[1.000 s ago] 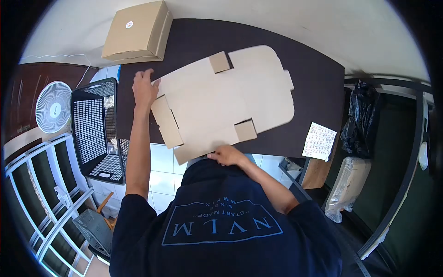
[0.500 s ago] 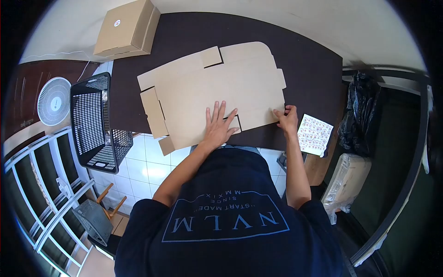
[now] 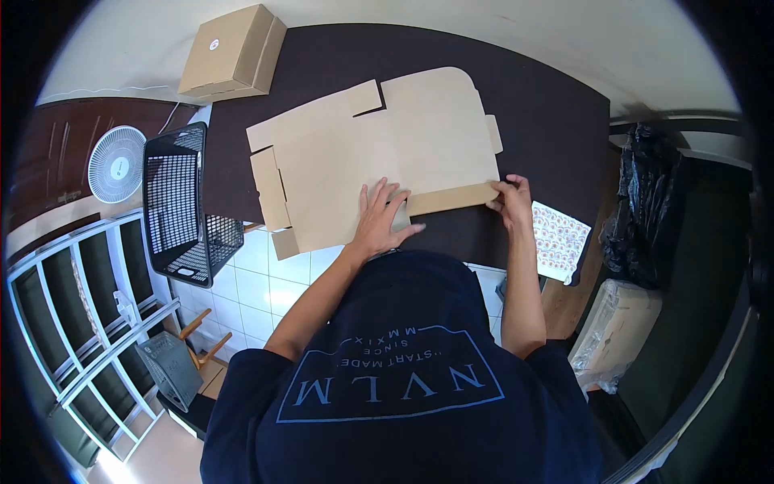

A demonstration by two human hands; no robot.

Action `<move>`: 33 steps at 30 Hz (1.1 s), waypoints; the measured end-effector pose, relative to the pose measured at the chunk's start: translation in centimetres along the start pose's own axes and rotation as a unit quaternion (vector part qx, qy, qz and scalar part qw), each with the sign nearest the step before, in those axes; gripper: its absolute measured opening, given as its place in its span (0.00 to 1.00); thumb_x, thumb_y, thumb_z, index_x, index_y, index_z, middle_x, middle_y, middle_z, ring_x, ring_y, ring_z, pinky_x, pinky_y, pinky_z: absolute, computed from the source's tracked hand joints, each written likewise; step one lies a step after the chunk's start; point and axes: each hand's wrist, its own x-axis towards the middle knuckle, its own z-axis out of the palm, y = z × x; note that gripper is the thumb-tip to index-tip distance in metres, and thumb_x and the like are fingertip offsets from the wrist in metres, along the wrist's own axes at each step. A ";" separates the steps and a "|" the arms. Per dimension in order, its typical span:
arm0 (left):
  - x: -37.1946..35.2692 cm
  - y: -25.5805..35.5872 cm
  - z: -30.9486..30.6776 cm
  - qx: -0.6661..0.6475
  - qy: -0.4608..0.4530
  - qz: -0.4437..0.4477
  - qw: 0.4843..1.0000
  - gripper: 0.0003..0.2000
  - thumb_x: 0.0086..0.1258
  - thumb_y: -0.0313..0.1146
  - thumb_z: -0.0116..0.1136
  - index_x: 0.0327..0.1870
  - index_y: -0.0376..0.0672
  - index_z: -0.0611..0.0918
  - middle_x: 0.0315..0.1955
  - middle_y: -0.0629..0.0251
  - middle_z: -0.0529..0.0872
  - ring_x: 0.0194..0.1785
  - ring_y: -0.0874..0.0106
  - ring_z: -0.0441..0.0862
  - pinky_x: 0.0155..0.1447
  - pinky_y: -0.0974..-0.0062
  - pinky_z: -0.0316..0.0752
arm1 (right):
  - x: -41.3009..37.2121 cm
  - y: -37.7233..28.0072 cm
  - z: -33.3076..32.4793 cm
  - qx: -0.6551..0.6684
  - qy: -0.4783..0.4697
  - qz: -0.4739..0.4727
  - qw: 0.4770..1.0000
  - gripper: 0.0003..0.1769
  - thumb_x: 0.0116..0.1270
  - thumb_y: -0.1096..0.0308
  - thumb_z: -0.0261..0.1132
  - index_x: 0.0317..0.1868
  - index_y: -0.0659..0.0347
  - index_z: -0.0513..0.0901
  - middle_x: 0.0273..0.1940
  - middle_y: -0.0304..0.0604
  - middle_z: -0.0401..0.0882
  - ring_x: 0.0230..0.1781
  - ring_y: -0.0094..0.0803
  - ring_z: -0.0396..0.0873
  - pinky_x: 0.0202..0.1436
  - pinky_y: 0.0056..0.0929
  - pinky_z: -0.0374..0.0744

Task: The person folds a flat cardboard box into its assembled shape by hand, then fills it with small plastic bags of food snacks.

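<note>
One flap (image 3: 451,199) seems mid-fold by the near edge of the bench (image 3: 556,113), right hand (image 3: 516,208) pinching its end, left hand (image 3: 377,230) spread open on the cardboard (image 3: 322,173), with even creasing called for.

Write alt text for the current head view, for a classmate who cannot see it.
Two bare hands work a flat cardboard blank on a dark table: the left hand presses it, the right hand holds its partly raised side flap. A closed box stands behind.
</note>
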 end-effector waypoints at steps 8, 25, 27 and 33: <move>4.6 -2.3 1.5 0.032 0.170 -0.072 0.982 0.16 0.56 0.46 0.71 0.35 0.45 0.81 0.42 0.62 0.75 0.53 0.62 0.69 0.56 0.59 0.57 | 1.0 0.9 4.8 0.116 0.105 -0.134 0.979 0.15 0.71 0.64 0.63 0.47 0.64 0.69 0.38 0.47 0.76 0.34 0.33 0.81 0.35 0.31 0.86; 8.2 -3.2 -1.0 0.120 0.012 -0.210 0.970 0.37 0.42 0.66 0.72 0.45 0.44 0.78 0.43 0.58 0.73 0.50 0.58 0.66 0.49 0.58 0.59 | -3.4 2.1 11.0 -0.505 -0.080 -0.231 0.828 0.25 0.63 0.46 0.66 0.34 0.66 0.86 0.30 0.57 0.83 0.35 0.57 0.83 0.42 0.49 0.80; 8.1 -3.2 -1.0 0.124 0.011 -0.212 0.969 0.37 0.42 0.66 0.72 0.45 0.45 0.78 0.43 0.58 0.72 0.50 0.58 0.66 0.49 0.58 0.59 | -3.3 2.4 12.2 -0.532 -0.100 -0.209 0.814 0.27 0.62 0.45 0.67 0.30 0.67 0.87 0.29 0.60 0.83 0.37 0.56 0.84 0.44 0.48 0.81; 7.8 -3.5 -0.4 0.127 0.029 -0.198 0.972 0.36 0.43 0.66 0.71 0.43 0.46 0.76 0.44 0.57 0.72 0.49 0.57 0.67 0.49 0.56 0.60 | -1.5 2.1 11.3 -0.467 -0.100 -0.079 0.875 0.24 0.60 0.47 0.70 0.27 0.64 0.87 0.28 0.54 0.85 0.33 0.46 0.86 0.43 0.41 0.82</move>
